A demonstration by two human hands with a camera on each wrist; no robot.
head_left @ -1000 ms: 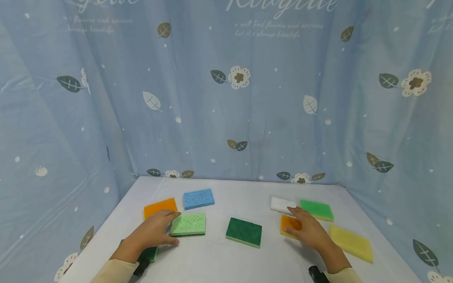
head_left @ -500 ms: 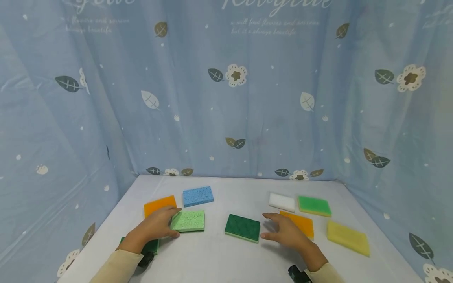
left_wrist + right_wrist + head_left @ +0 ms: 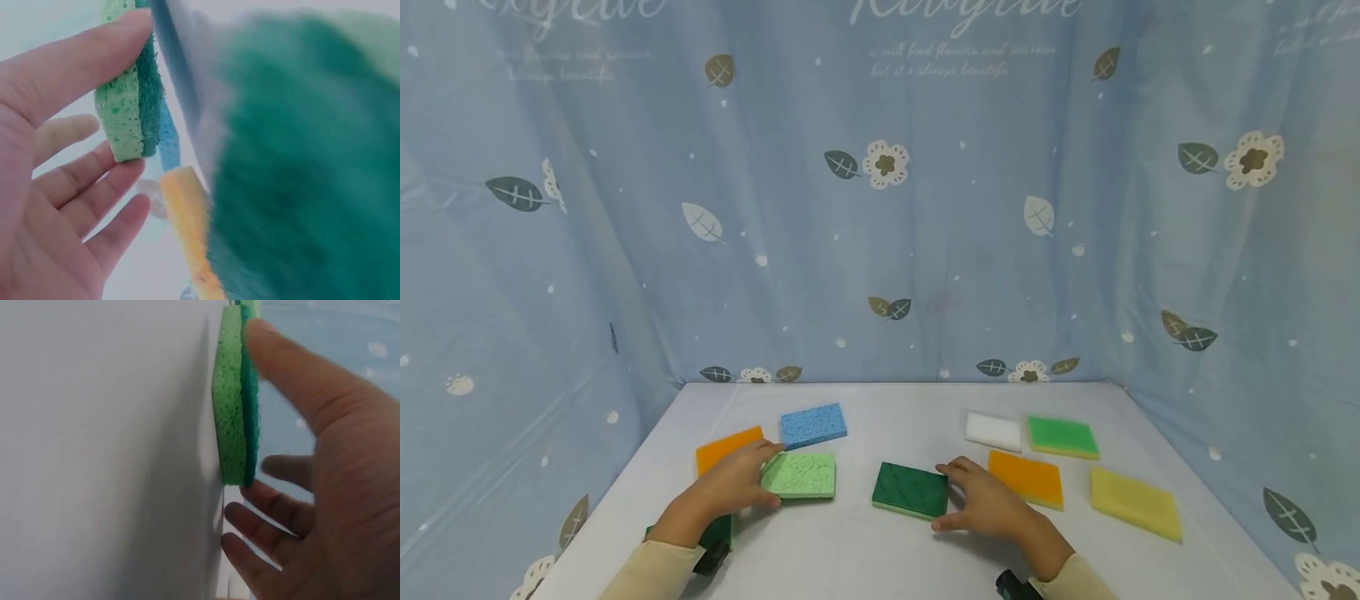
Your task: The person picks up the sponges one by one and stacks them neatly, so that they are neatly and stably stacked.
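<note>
My left hand (image 3: 732, 479) is at the left end of a light green sponge (image 3: 801, 475) with a dark green underside. Its thumb lies at the near edge and its fingers at the far edge, lightly pinching it. My right hand (image 3: 988, 500) reaches around the right end of a dark green sponge (image 3: 910, 489), with a light green porous layer (image 3: 231, 412) below. In the right wrist view the thumb overlaps the scouring side and the fingertips are right at its corner. Both sponges lie flat on the white table (image 3: 850, 558).
An orange sponge (image 3: 726, 446) and a blue one (image 3: 812, 425) lie behind my left hand; another dark green sponge (image 3: 718, 531) is under that wrist. White (image 3: 992, 431), green-topped (image 3: 1062, 437), orange (image 3: 1026, 477) and yellow (image 3: 1135, 504) sponges lie at right. A blue curtain (image 3: 880, 208) surrounds the table.
My right hand has moved left from the orange sponge at right to the dark green sponge, uncovering the orange one. My left hand stays at the light green sponge.
</note>
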